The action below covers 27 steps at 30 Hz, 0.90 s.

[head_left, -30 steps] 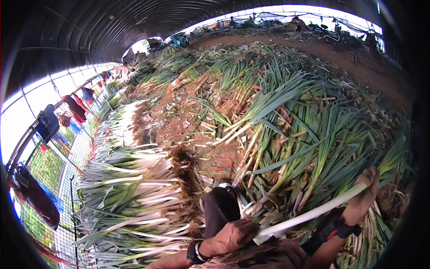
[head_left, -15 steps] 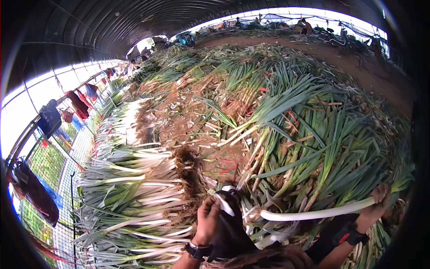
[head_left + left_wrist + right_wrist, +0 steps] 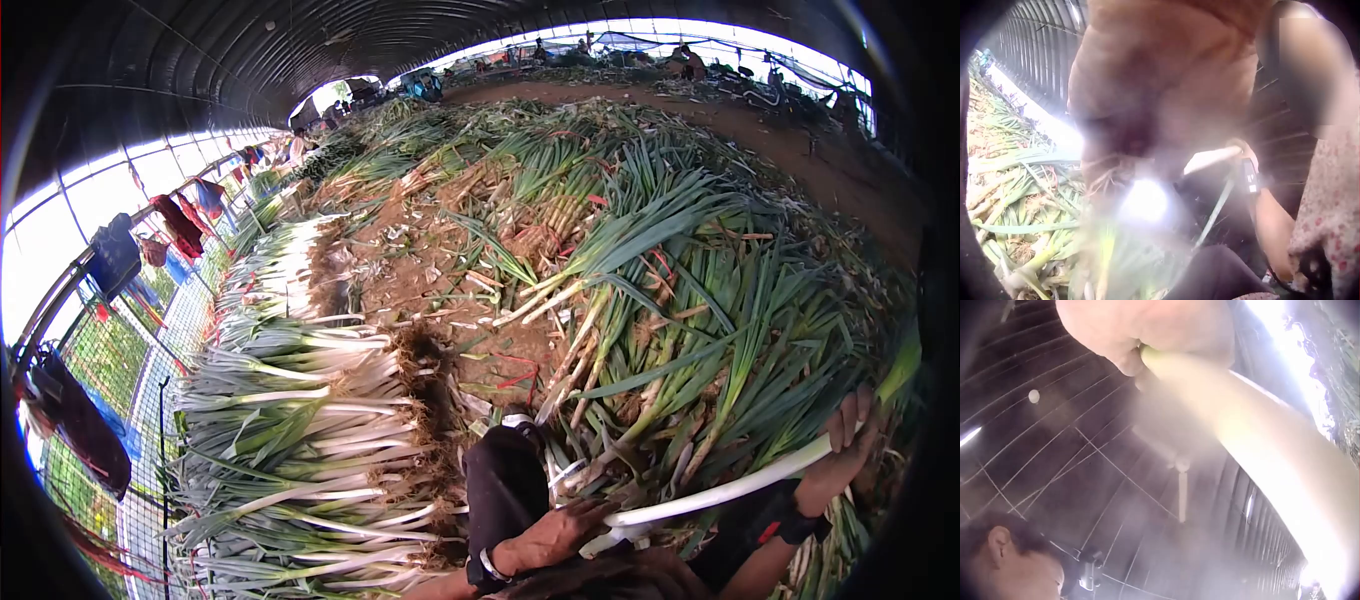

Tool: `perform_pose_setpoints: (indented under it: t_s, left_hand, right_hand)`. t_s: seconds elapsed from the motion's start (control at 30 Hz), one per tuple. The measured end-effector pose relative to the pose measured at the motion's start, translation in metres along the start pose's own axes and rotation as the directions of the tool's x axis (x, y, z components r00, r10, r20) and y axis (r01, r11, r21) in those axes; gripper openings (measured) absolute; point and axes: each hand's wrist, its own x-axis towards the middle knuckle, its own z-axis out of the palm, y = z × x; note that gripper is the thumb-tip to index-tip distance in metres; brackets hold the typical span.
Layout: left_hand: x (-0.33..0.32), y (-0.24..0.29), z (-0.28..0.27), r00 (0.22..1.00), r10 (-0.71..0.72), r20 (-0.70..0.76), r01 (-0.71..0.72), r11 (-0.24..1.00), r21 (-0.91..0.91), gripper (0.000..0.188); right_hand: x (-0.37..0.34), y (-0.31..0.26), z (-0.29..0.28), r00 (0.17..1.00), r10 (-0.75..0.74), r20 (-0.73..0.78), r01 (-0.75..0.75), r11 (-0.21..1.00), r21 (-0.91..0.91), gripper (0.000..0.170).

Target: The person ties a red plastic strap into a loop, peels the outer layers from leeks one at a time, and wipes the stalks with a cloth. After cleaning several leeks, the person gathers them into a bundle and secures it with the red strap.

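A long white leek (image 3: 720,493) lies slantwise in front of the body. My right hand (image 3: 840,455) grips it near where the white stalk turns green, and in the right wrist view its fingers curl round the pale stalk (image 3: 1260,437). At the other end, my left hand (image 3: 550,537) holds the root end, its fingertips hidden from the head view. Thin roots (image 3: 1105,178) show under the left palm in the left wrist view, which is hazy with glare. A loose white sheath strip (image 3: 603,541) hangs just below the leek's root end.
To the left, leeks (image 3: 350,420) lie in a long row, roots inward. A heap of unsorted leeks (image 3: 720,310) spreads on the right. Bare soil (image 3: 400,270) strewn with scraps runs between. Bags (image 3: 110,255) hang on the mesh side wall, and a dark-trousered knee (image 3: 503,475) rises near the left hand.
My left hand left the leek's root end, swung left with a white peeled strip, then came back to that end without it. The right hand dipped and rose again, gripping the leek throughout.
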Motion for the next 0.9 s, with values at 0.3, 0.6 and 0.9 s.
perform_pose_setpoints:
  t_s: [0.3, 0.6, 0.9]
  left_hand:
    - [0.01, -0.007, 0.018, 0.984, 0.076, -0.163, -0.039, 0.974, 0.222, 0.037]
    - [0.011, -0.015, 0.044, 0.995, 0.072, 0.064, -0.085, 0.97, 0.228, 0.053]
    - [0.009, -0.01, 0.044, 0.997, 0.015, 0.076, -0.006, 0.992, -0.122, 0.036]
  right_hand:
    - [-0.019, 0.041, 0.018, 0.965, -0.084, -0.247, 0.024, 0.971, -0.236, 0.047]
    - [-0.019, 0.04, 0.012, 0.98, -0.138, -0.145, 0.092, 0.953, -0.289, 0.045]
    - [-0.016, 0.039, 0.029, 0.948, -0.23, -0.22, 0.149, 0.932, -0.33, 0.046]
